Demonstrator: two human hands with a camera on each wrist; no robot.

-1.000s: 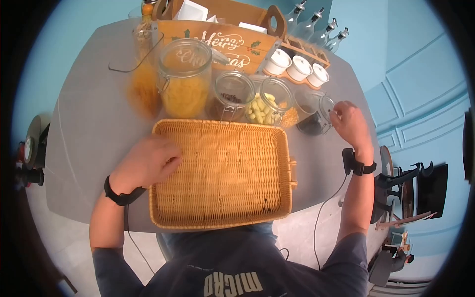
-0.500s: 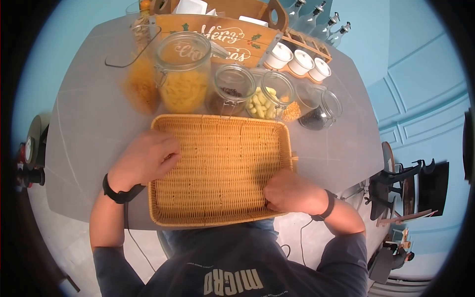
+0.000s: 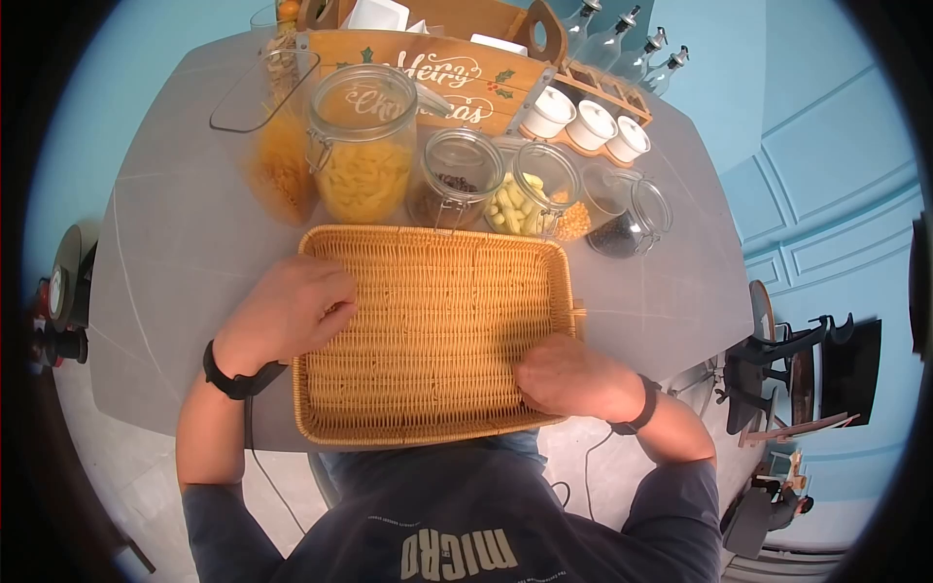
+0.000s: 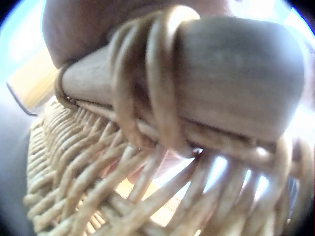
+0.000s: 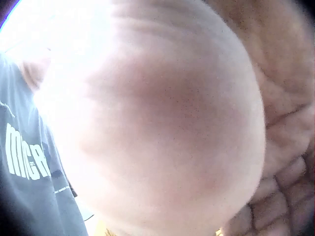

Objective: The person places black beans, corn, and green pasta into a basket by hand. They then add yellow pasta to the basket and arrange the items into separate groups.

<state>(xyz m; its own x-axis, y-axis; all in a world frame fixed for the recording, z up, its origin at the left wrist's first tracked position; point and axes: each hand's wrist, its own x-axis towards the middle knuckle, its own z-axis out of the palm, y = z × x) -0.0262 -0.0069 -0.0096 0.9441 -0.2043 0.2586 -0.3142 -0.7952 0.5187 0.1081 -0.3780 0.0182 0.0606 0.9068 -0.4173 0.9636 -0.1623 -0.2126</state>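
Note:
A shallow wicker basket (image 3: 437, 330) stands at the near side of the table, directly before the person. At its left rim, the left hand (image 3: 290, 316) grips it with fingers bent over the edge. A thick wooden handle (image 4: 236, 73), bound on with cane loops, fills the left wrist view below part of that hand (image 4: 74, 29). On the right side, the right hand (image 3: 573, 377) holds the basket near its front corner, covering the rim there. Palm and bent fingers (image 5: 283, 201) fill the right wrist view, hiding the grip itself.
Behind the basket stand a big jar of yellow pasta (image 3: 364, 180), a jar of dark bits (image 3: 457, 185), a jar of pale-yellow pieces (image 3: 520, 204) and a jar with black contents (image 3: 622, 233). Farther back are a wooden crate (image 3: 428, 78), white lidded pots (image 3: 593, 124) and glass bottles (image 3: 612, 49).
The right hand has come from beside the black-filled jar at the right down to the basket's right side. The left hand has stayed at the left rim.

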